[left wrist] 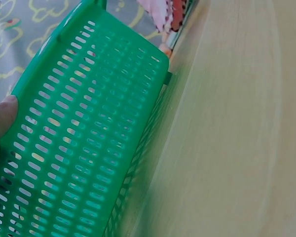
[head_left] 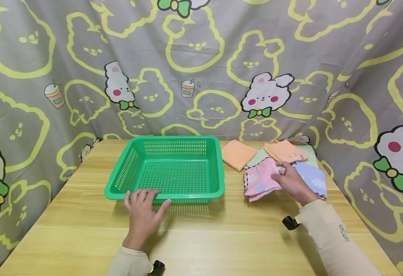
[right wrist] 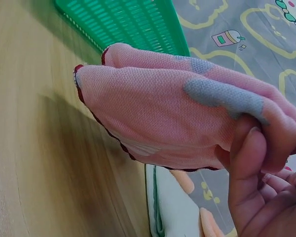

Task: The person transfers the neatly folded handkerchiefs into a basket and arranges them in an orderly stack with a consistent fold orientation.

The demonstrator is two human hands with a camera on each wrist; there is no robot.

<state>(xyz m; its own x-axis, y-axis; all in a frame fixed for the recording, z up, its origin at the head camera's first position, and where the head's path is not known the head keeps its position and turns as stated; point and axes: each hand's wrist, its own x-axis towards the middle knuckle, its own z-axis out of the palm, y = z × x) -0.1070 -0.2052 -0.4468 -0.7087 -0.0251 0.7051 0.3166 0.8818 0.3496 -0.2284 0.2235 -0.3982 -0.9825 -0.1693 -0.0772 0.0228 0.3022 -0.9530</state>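
Observation:
My right hand pinches a folded pink towel by its edge, thumb on one face. Grey-blue patches and a dark red stitched border show on the towel in the right wrist view, where it hangs above the tabletop. At the near side of a green plastic basket, my left hand holds the rim, fingers hooked over it and thumb against the outside. Holes run through the basket wall in the left wrist view, with part of the thumb at its rim. No towel lies inside the basket.
Right of the basket lie more folded towels: an orange one, another orange one, pale green ones partly covered, and a blue one. A patterned curtain hangs behind the wooden table.

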